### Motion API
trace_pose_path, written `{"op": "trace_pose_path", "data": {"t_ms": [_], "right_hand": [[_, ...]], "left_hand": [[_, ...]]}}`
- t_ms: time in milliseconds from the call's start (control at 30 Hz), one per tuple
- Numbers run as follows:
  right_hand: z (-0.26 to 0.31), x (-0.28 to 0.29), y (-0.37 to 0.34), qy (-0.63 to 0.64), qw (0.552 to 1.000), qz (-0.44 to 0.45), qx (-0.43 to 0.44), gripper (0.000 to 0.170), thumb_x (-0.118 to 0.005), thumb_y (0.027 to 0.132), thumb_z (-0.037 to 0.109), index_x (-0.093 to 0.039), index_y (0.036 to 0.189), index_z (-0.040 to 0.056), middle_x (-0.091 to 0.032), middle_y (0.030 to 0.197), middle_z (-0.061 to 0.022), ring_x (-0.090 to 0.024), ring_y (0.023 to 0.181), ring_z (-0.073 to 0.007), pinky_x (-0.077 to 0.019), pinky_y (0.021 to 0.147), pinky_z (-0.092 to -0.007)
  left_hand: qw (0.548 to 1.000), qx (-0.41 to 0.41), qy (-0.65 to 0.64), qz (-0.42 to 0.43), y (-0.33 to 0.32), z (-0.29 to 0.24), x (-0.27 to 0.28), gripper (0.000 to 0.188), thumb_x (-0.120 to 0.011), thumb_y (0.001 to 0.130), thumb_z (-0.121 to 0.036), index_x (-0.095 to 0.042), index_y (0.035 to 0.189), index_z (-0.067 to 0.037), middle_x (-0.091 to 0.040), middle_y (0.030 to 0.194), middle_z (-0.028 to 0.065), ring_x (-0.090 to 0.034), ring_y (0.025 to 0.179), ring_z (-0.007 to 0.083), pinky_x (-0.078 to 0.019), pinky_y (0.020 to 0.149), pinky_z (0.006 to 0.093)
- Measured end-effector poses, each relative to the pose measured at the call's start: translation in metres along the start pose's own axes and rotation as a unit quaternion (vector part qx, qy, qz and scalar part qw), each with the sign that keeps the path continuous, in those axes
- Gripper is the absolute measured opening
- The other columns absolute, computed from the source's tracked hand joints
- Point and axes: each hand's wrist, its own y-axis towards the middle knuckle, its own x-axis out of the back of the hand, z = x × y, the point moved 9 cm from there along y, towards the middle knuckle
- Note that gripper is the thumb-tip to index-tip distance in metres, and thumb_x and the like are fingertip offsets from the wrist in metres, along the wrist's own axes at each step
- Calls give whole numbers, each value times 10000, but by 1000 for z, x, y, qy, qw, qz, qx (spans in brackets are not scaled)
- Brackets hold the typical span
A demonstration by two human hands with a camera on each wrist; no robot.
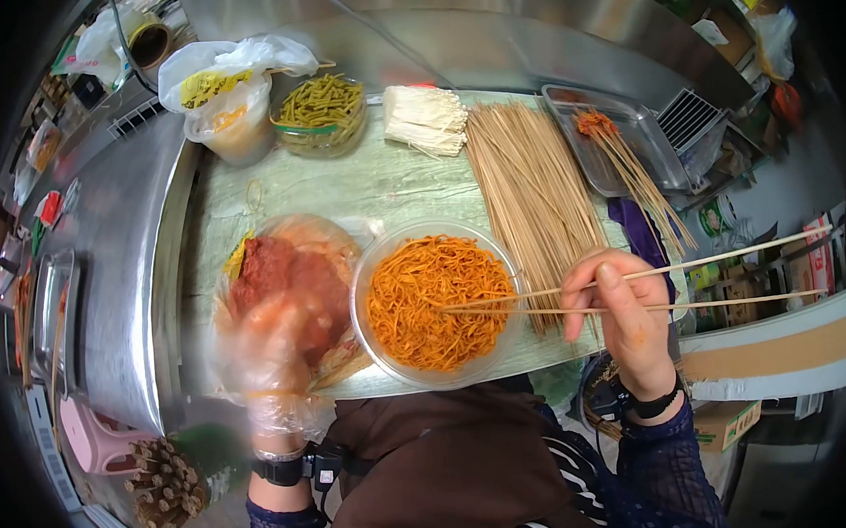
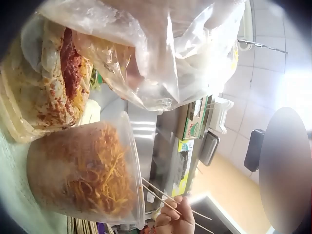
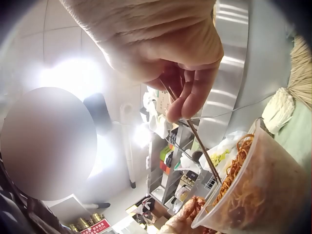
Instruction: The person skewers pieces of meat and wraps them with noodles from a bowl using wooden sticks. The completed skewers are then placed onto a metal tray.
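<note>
My right hand (image 1: 624,317) holds a pair of long wooden chopsticks (image 1: 727,300) between thumb and fingers. Their tips reach into orange-red shredded strands (image 1: 439,301) filling a clear plastic tub (image 1: 516,340); the right wrist view also shows the chopsticks (image 3: 202,146) slanting over the tub's rim. Left of the tub lies a plastic bag (image 1: 332,235) spread around a red, paste-like mass (image 1: 277,280). In a clear plastic glove, my left hand (image 1: 275,341) is blurred over the near side of that mass. Loose glove plastic (image 2: 161,53) hides its fingers in the left wrist view.
Behind the tub are a bowl of green cut stalks (image 1: 322,108), a bagged container (image 1: 233,126) and a white enoki bundle (image 1: 424,120). Many bamboo skewers (image 1: 533,193) lie to the right. Beyond them, a metal tray (image 1: 658,126) bears several loaded skewers (image 1: 631,165).
</note>
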Motion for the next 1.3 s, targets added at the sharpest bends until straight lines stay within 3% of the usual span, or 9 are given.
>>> {"op": "trace_pose_path", "data": {"t_ms": [100,167,200,300,333,667,733,1033,1300], "right_hand": [[10,13,0,19,1000,-20,8,288,-440,977,204,-593,910,-31,-594,816,-98,-571,571,-119,-477,569,-231],[21,28,-4,-2,999,-38,1,285,-444,974,202,-595,913,-32,-595,835,-103,-566,562,-117,-471,565,-227],[22,30,-7,-27,999,-40,-21,291,-440,975,205,-598,937,-36,-593,857,-104,-573,572,-116,-463,566,-217],[24,32,-14,-69,995,-45,-47,303,-437,978,216,-601,956,-38,-593,862,-95,-580,581,-112,-457,571,-212],[25,32,-15,-84,995,-42,-37,323,-429,983,234,-602,959,-37,-591,867,-94,-590,593,-111,-458,576,-212],[11,40,-5,-19,998,-63,18,398,-400,995,285,-598,894,-46,-607,732,-90,-605,582,-139,-492,579,-243],[16,44,-4,-6,996,-74,45,406,-395,996,288,-591,875,-46,-610,720,-101,-603,562,-153,-497,567,-246],[36,48,8,110,982,-102,115,402,-370,996,276,-562,833,-37,-605,724,-145,-591,510,-191,-498,492,-263],[58,33,16,149,968,-97,177,401,-358,999,267,-541,825,-45,-579,751,-154,-573,494,-188,-478,461,-253]], "left_hand": [[995,-26,96,0,1,-6,3,222,-588,901,-147,-570,1051,15,-650,932,141,-615,693,181,-516,619,273],[994,56,-37,-83,2,9,15,211,-574,911,-155,-575,1048,6,-653,925,121,-617,699,176,-524,639,270],[994,60,-74,-61,0,5,5,202,-578,909,-139,-576,1054,2,-648,940,118,-615,719,172,-522,642,260],[993,36,-45,-101,-7,2,7,204,-588,900,-117,-575,1064,3,-641,961,121,-611,740,164,-517,641,255],[999,11,1,-34,-6,-8,-2,212,-602,889,-105,-573,1066,8,-635,977,126,-606,748,159,-513,639,250],[995,-76,54,40,-17,-35,-16,254,-592,890,-107,-551,1106,22,-637,979,135,-623,761,171,-520,656,267],[997,-13,-73,21,-17,-32,-17,255,-595,887,-113,-552,1099,23,-636,979,139,-624,750,174,-521,660,269],[990,65,-105,74,-21,-41,-50,346,-598,893,-224,-547,1116,35,-640,952,157,-621,715,198,-522,598,282],[980,121,-131,88,-20,-51,-68,376,-558,920,-257,-532,1145,43,-630,1010,175,-641,808,231,-553,678,322]]}}
